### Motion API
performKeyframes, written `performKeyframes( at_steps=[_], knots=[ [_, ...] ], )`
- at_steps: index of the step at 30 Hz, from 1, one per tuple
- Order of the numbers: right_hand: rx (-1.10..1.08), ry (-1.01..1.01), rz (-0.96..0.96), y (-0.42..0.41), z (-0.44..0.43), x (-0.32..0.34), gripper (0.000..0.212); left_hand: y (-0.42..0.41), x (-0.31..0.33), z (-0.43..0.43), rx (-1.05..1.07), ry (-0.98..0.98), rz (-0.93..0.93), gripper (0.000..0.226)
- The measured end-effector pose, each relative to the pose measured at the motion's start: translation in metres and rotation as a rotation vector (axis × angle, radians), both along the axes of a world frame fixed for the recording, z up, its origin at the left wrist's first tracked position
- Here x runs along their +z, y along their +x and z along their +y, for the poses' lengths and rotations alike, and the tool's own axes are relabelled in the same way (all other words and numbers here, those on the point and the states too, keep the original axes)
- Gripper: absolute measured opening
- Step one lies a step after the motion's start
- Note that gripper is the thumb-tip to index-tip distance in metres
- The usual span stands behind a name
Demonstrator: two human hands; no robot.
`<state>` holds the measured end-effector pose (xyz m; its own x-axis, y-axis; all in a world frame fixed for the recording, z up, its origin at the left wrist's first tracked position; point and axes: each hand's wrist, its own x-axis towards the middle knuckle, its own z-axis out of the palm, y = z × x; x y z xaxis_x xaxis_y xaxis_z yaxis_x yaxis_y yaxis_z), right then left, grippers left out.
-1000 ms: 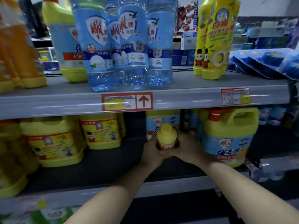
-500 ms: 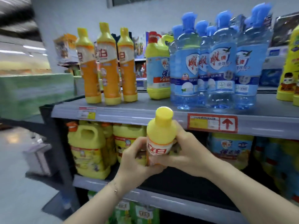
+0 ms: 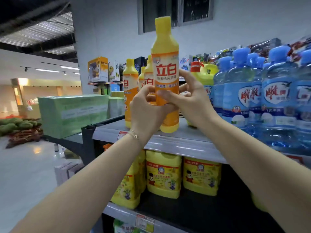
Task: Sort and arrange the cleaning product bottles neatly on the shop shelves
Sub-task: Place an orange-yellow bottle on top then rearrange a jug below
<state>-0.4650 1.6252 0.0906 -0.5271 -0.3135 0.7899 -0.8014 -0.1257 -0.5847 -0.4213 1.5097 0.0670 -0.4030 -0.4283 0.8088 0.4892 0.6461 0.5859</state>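
An upright orange dish-soap bottle [image 3: 165, 69] with a yellow cap and a red-lettered label is held between both my hands above the front of the top shelf [image 3: 181, 142]. My left hand [image 3: 148, 111] grips its lower body from the left. My right hand [image 3: 190, 96] holds it from the right, thumb across the label. Its base hovers at the shelf's front edge. Just behind it stand matching orange bottles [image 3: 130, 91], partly hidden by the held one.
Blue clear bottles [image 3: 276, 98] crowd the top shelf at right, with a yellow jug with a red cap [image 3: 203, 73] behind. Yellow jugs [image 3: 164, 174] fill the lower shelf. A green carton [image 3: 72, 113] sits on a dark stand at left, with floor beyond.
Both hands have raised the orange bottle from in front of the lower shelf up to the top shelf's level, near the matching orange bottles. My view has swung left and upward.
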Motion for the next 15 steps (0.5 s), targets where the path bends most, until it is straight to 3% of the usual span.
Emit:
performKeyframes(
  at_steps=[4,10,15],
  knots=[
    [-0.106,0.020,-0.029,-0.031,-0.010,0.004,0.041,-0.035,0.003,0.001,0.026,-0.071,-0.123,0.043],
    [-0.284,0.058,-0.160,-0.068,-0.034,-0.020,0.031,-0.060,-0.026,0.001,0.105,-0.227,-0.244,0.084],
    [-0.342,0.114,-0.151,-0.071,-0.043,-0.019,0.030,-0.060,-0.040,-0.006,0.122,-0.269,-0.106,0.071]
  ],
)
